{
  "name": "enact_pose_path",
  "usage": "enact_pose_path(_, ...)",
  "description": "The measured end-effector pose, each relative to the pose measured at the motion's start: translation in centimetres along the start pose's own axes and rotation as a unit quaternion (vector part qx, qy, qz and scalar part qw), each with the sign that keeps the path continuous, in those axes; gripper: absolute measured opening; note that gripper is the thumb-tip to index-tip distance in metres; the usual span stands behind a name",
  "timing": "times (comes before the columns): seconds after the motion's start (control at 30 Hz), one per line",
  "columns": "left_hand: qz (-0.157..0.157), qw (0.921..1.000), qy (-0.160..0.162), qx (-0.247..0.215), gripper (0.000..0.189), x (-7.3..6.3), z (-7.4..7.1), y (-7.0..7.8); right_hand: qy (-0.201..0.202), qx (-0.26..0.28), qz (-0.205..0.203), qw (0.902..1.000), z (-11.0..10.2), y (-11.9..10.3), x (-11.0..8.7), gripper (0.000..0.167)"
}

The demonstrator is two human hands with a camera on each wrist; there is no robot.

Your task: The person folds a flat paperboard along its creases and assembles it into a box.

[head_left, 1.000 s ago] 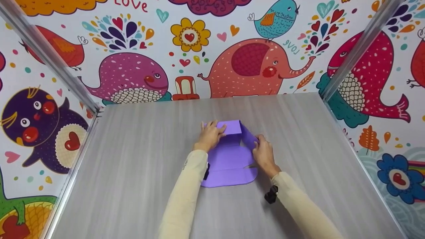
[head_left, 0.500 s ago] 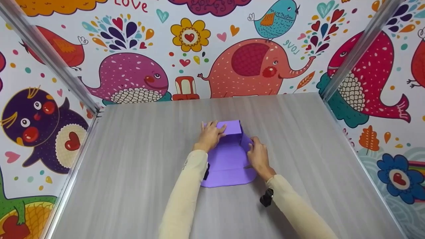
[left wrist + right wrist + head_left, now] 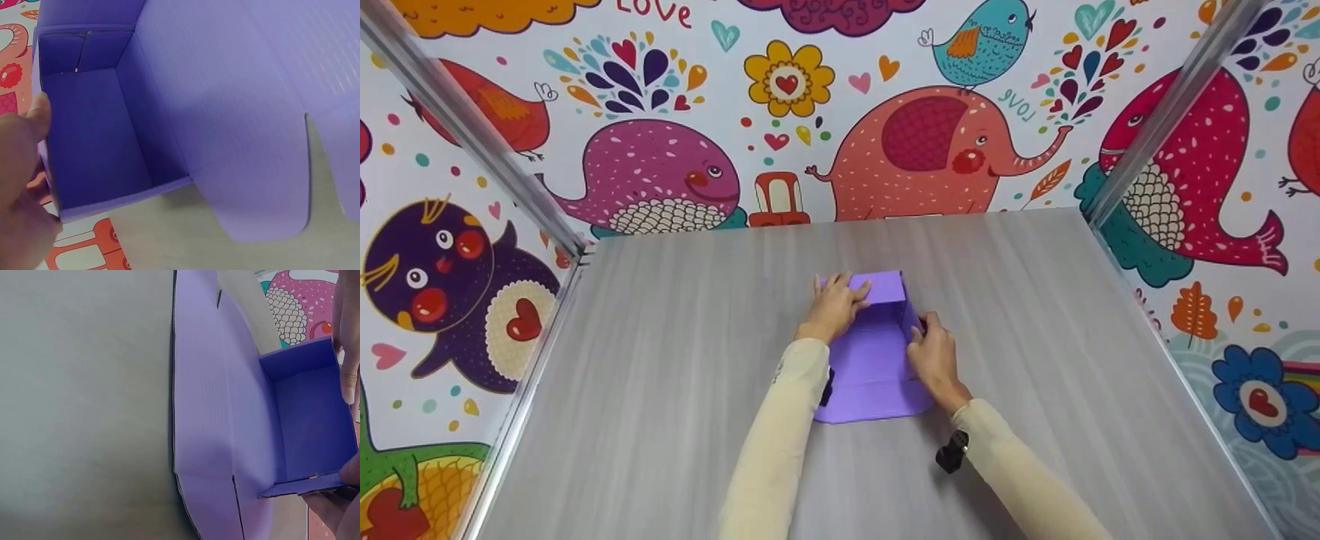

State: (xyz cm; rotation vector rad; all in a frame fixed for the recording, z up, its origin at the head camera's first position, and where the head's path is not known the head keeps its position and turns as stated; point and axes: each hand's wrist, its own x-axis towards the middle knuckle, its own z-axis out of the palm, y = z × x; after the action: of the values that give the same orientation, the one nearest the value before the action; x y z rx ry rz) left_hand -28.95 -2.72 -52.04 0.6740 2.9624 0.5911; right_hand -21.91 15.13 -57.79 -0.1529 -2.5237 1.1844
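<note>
A purple cardboard box [image 3: 874,360], partly folded, lies on the table in front of me. Its back part stands up as a hollow, while the front panel lies flat with slits and loose flaps. My left hand [image 3: 832,307] grips the upright back part at its left; in the left wrist view the thumb of that hand [image 3: 22,174] lies at the box's edge. At the right side, my right hand [image 3: 936,352] pinches the side flap [image 3: 301,486], thumb on the inner face and fingers outside. Part of the left side is hidden behind my left hand.
The grey wood-grain table [image 3: 675,360] surrounds the box. Walls printed with cartoon animals [image 3: 915,157] rise behind and at both sides, with metal posts [image 3: 1177,112] in the corners. A black wrist camera [image 3: 952,451] hangs by my right sleeve.
My right hand has moved left with the side flap, which now stands more upright against the box's back part. The left hand has stayed in place.
</note>
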Motion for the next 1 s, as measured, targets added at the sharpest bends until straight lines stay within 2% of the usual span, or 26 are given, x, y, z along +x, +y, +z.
enact_pose_path(0.23,0.003,0.9999,0.0,0.01,0.045,0.2,0.1,-0.1,-0.004,0.063,0.022,0.9978,0.3,-0.1,-0.2,0.026)
enact_pose_path(0.37,0.006,0.9998,0.005,0.017,0.044,0.2,0.1,-0.2,-0.031,0.081,0.027,0.9959,0.3,-0.2,-0.1,0.042)
enact_pose_path(0.5,0.005,0.9999,0.007,0.012,0.044,0.2,0.2,-0.1,-0.07,0.087,0.015,0.9936,0.2,-0.4,0.2,0.062)
enact_pose_path(0.6,0.005,0.9999,0.007,0.01,0.044,0.2,0.1,-0.1,-0.095,0.089,0.009,0.9915,0.2,-0.5,0.4,0.07)
enact_pose_path(0.73,0.009,0.9999,0.009,0.006,0.044,0.2,0.0,-0.1,-0.105,0.099,0.005,0.9896,0.2,-0.5,0.6,0.068)
enact_pose_path(1.0,0.012,0.9999,0.004,0.0,0.044,0.1,0.0,-0.3,-0.101,0.137,-0.011,0.9853,0.2,-0.1,1.8,0.043)
